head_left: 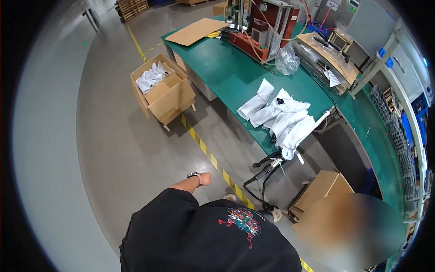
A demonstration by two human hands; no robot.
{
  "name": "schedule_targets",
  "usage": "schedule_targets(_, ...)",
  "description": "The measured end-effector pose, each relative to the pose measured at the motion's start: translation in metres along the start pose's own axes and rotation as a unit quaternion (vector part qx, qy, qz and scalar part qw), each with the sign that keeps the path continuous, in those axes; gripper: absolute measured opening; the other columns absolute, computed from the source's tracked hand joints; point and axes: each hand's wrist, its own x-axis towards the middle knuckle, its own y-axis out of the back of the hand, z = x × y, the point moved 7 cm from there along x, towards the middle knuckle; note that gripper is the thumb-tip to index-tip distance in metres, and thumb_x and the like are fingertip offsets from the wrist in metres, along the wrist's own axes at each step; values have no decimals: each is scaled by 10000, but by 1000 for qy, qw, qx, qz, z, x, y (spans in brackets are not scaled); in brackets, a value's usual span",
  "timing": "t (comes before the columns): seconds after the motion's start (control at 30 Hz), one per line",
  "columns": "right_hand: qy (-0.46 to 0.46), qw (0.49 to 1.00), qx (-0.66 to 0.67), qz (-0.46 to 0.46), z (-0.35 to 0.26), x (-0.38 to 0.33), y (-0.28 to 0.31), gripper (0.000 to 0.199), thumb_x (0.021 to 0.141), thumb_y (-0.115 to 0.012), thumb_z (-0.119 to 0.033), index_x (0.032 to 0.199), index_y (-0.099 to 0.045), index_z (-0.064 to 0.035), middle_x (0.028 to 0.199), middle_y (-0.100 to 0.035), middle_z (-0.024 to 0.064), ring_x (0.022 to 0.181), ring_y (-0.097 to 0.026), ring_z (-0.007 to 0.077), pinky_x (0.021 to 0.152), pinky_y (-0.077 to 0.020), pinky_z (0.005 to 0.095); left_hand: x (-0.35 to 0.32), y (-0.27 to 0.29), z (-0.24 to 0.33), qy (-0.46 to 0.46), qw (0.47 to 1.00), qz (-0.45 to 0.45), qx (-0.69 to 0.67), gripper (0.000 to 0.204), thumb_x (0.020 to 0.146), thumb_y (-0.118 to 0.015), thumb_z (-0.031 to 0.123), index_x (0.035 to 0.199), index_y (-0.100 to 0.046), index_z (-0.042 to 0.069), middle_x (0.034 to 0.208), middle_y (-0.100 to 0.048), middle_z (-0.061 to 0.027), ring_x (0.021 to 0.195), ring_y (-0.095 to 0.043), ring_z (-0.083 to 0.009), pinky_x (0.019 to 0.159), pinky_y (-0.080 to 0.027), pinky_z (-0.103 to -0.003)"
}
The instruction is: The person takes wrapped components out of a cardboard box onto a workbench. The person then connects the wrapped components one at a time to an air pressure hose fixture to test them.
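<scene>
Across the upper middle runs one green worktop (213,72), carrying one red machine (285,18) at its far side. Left of it stands one open carton (172,104), with white bundles inside too overlapped to count; one closed carton (317,192) sits low at the right. One flat cardboard sheet (195,32) lies at the worktop's far left corner. The white wrapped parcels (257,103) lie close together near the worktop's near end, at least four, though overlap hides the exact number. One dial tool (287,154) is at the edge beside them. One left hand (205,179) hangs over the floor, well apart from the parcels; its fingers look curled, but I cannot tell whether its grip is together or apart. The right hand is out of view. One watch (192,175) circles the wrist. Handling the parcels well probably means lifting one at a time, clear of the tool.
</scene>
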Motion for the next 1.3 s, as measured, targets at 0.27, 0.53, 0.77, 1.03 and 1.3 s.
schedule_targets(0.27,22,999,21,-26,-2,22,26,211,760,-514,-144,857,-621,9,692,-612,121,616,-587,200,569,-460,267,-32,-20,-2,-65,998,-3,-6,250,790,-490,231,894,-586,24,825,-609,-115,737,-549,-262,690,-451,-330)
schedule_targets(0.53,8,994,97,-46,-95,-7,79,188,799,-500,-123,909,-611,-18,713,-596,85,639,-577,173,561,-462,261,-55,-78,45,-165,984,-62,-1,234,801,-474,219,860,-585,22,779,-607,-103,680,-535,-252,652,-446,-323)
schedule_targets(0.77,63,997,51,-2,-116,29,120,203,774,-512,-155,835,-628,0,627,-575,74,528,-513,155,485,-430,250,-98,-59,191,-241,958,-57,-143,200,818,-488,191,874,-585,27,748,-588,-51,659,-513,-173,629,-425,-272)
schedule_targets(1.03,208,966,118,-99,-323,-10,29,214,821,-518,-95,993,-564,24,786,-585,75,661,-535,110,575,-441,198,-61,-67,202,-254,932,-169,-194,161,820,-507,140,897,-596,30,777,-584,-8,672,-497,-113,636,-412,-236)
schedule_targets(1.3,155,943,262,-136,-430,-38,-55,227,832,-486,-106,1012,-562,9,819,-599,83,656,-551,125,599,-455,205,14,-43,206,-256,909,-259,-203,187,822,-518,150,911,-601,9,822,-605,-42,715,-516,-116,660,-421,-228)
